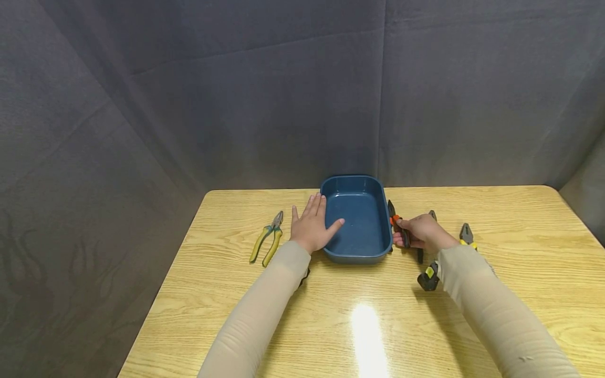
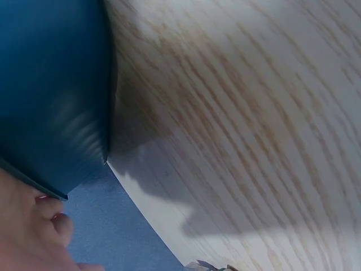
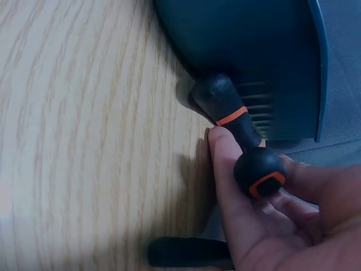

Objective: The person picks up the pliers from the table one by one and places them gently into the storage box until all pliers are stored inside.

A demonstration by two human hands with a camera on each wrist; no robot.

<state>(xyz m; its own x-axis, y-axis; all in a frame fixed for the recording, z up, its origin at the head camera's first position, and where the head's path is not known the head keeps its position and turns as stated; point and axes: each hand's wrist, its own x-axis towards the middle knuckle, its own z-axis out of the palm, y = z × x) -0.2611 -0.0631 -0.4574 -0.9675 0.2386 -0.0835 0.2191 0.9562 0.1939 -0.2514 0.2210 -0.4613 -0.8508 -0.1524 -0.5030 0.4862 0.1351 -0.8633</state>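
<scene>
Head: your right hand (image 1: 422, 231) grasping black-and-orange pliers (image 1: 395, 220), right of centre, beside the blue tray (image 1: 356, 226); your left hand (image 1: 311, 226), fingers straight, at its left rim. Left wrist: tray, upper left. Right wrist: pliers, centre, between thumb and fingers.

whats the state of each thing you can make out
Blue tray, upright, open side up
Orange-black tool, held, handles spread
Yellow-green pliers, lying flat, handles spread
Grey-nosed pliers, handles mostly hidden
Black-yellow object, partly hidden, unclear
Left hand, fingers straight, touching tray
Right hand, gripping orange-black tool
</scene>
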